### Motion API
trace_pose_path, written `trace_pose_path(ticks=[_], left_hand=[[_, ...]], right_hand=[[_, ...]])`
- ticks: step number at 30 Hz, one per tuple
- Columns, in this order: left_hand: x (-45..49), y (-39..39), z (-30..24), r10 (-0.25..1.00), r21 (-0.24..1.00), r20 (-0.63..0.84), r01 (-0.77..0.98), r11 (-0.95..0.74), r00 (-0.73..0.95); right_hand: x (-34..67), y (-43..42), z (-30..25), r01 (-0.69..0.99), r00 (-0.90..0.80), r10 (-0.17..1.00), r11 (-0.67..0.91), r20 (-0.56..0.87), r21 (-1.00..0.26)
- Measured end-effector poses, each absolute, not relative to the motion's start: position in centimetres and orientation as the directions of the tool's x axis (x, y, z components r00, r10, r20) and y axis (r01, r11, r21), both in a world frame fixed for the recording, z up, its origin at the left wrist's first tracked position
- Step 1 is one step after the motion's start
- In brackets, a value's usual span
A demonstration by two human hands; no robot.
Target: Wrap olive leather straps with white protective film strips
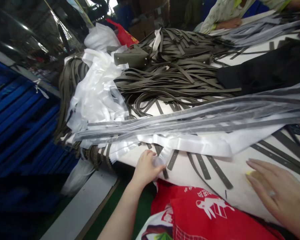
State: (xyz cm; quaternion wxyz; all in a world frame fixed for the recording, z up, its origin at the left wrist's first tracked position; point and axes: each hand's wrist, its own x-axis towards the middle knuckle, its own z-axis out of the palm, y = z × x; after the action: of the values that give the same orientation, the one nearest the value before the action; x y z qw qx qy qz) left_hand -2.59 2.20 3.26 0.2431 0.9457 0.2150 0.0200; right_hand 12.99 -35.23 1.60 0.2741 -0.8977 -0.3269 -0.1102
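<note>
My left hand (147, 166) is at the table's front edge, its thumb and fingers closed on the end of a clear plastic sleeve (164, 155). Dark olive straps (204, 166) with punched holes lie flat between my two hands. My right hand (277, 190) is above the table at the right, fingers curled around a small yellow thing (249, 173), mostly hidden by the fingers. A white plastic strip (197, 144) runs behind both hands. Behind that strip stretches a bundle of straps in clear sleeves (189, 118).
A heap of loose olive straps (169, 76) covers the back of the white table (145, 108). Empty plastic sleeves (97, 90) are piled at the left. Blue stacked panels (22, 120) stand beyond the left edge. Across the table shows a co-worker's sleeve (219, 15).
</note>
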Motion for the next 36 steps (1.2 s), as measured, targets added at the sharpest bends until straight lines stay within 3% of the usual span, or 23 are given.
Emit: trace_pose_path(ticks=[3,8,11,14,16,19,28,36], left_hand=[[-3.3,0.9,1.8,0.492,0.422,-0.089,0.48,-0.769,0.866],[-3.9,1.5,1.3,0.512,0.669,-0.123,0.452,-0.59,0.85],[-4.6,1.5,2.8,0.455,0.762,-0.189,0.422,-0.491,0.87],[-5.3,0.7,4.9,0.437,0.896,-0.301,0.409,-0.175,0.848],[-5.6,0.1,6.1,0.455,0.923,-0.352,0.384,0.025,0.818],[-5.9,0.0,7.3,0.499,0.918,-0.389,0.369,0.143,0.774],[-6.0,2.8,8.7,0.559,0.904,-0.428,0.337,0.264,0.71],[-5.7,4.8,9.1,0.638,0.875,-0.479,0.273,0.399,0.603]], right_hand=[[12.8,-29.5,3.2,0.755,0.65,0.654,-0.494,0.387,-0.432],[11.5,-20.4,4.2,0.814,0.472,0.832,-0.284,0.291,-0.506],[10.8,-16.9,3.9,0.842,0.441,0.841,-0.268,0.313,-0.467],[10.8,-14.5,3.1,0.894,0.372,0.84,-0.209,0.395,-0.396],[11.5,-13.4,2.5,0.914,0.327,0.846,-0.17,0.421,-0.368],[13.4,-12.9,1.9,0.929,0.322,0.838,-0.189,0.441,-0.319],[23.0,-19.9,4.0,0.769,0.616,0.6,-0.599,0.511,-0.224],[31.1,-30.6,6.9,0.472,0.746,0.256,-0.854,0.615,-0.218]])
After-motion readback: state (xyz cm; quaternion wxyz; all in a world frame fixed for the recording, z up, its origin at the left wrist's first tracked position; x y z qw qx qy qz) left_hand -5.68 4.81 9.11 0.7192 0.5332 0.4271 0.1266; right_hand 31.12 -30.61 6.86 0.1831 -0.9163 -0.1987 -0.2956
